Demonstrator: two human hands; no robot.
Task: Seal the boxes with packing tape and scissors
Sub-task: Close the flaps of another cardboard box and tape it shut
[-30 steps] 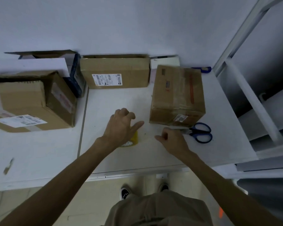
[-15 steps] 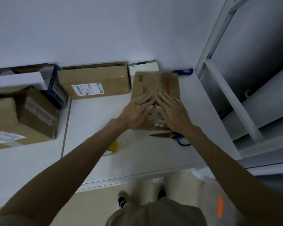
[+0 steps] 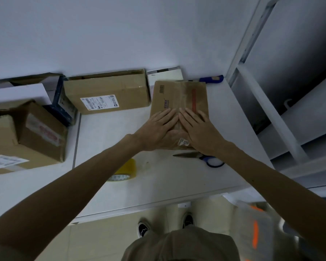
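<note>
Tabletop (image 3: 177,185) is bearing the box (image 3: 177,95), left hand (image 3: 156,130) and right hand (image 3: 199,129) pressing it flat-fingered, fingers (image 3: 193,114) together; lifting them risks flaps beneath springing open.

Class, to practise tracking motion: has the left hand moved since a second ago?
Yes. The left hand went from the tape roll forward toward the wall, onto the box.

White table (image 3: 177,185) is carrying cardboard boxes (image 3: 105,93) along the back, tape roll (image 3: 128,169) and scissors (image 3: 199,156) lying nearer the front
</note>
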